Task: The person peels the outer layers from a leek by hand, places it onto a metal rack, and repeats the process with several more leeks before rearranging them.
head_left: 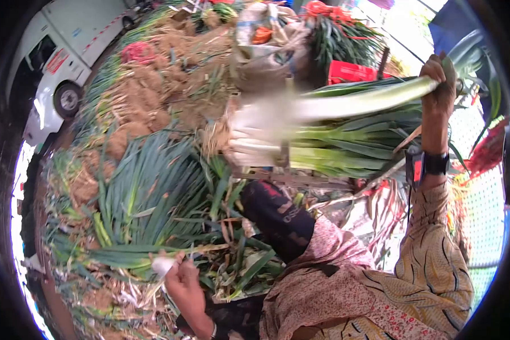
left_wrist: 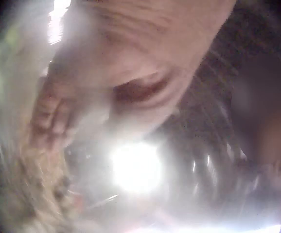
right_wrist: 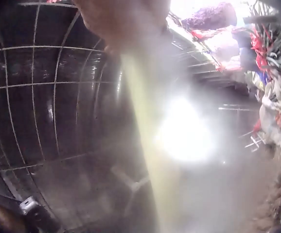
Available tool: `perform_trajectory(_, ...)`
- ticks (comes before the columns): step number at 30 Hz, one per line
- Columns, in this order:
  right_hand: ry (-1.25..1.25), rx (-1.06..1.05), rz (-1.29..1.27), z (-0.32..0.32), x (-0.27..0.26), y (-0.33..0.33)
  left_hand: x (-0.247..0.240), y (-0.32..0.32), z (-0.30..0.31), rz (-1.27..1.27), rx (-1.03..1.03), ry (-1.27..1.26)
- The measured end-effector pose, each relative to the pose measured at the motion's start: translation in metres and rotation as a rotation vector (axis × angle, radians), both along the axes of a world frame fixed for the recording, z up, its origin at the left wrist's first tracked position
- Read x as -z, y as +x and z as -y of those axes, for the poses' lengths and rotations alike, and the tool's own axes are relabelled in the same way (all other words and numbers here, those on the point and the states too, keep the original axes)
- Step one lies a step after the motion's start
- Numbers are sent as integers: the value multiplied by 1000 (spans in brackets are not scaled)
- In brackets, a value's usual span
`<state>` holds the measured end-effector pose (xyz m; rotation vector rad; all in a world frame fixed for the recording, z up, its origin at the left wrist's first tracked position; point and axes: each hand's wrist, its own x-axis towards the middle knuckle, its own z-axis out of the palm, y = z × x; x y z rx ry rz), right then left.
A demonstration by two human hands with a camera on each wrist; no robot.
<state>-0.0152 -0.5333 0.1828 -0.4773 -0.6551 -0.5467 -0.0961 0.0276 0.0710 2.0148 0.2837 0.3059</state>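
In the head view my right hand [head_left: 439, 85], raised at upper right, grips a large leek [head_left: 374, 102] near its leaves; its pale stalk stretches left, blurred at the far end, over a stack of leeks [head_left: 345, 141]. The right wrist view shows the hand [right_wrist: 126, 22] above the long pale-green stalk [right_wrist: 148, 131]. At lower left, my left hand [head_left: 186, 289] has its fingers curled round a white stalk end [head_left: 163, 265] beside green leaves. In the left wrist view the hand [left_wrist: 116, 63] is blurred, its fingertips close to straw-coloured roots [left_wrist: 43, 179].
A heap of green leeks [head_left: 153, 187] lies left of centre, with brown rooty bunches [head_left: 147, 85] behind. A pale sack [head_left: 266, 62] and a red box [head_left: 354, 72] stand at the back. A white vehicle [head_left: 51, 73] is at far left. Dark cloth [head_left: 277, 218] lies between my arms.
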Motion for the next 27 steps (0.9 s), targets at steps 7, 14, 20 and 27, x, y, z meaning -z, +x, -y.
perform_trajectory(7, -144, 667, -490, -23, 66, 48, -151, 17, 100, 263, 815, 842)
perform_trajectory(14, -599, -240, -1455, -109, 249, 34, -136, 44, 146, 703, 916, 1055)
perform_trajectory(20, -959, -24, -1038, -94, 198, 14, -174, 43, 155, 196, 1006, 1006)
perform_trajectory(27, -2151, 983, -282, -110, 204, 64, -170, 21, 152, 164, 977, 935)
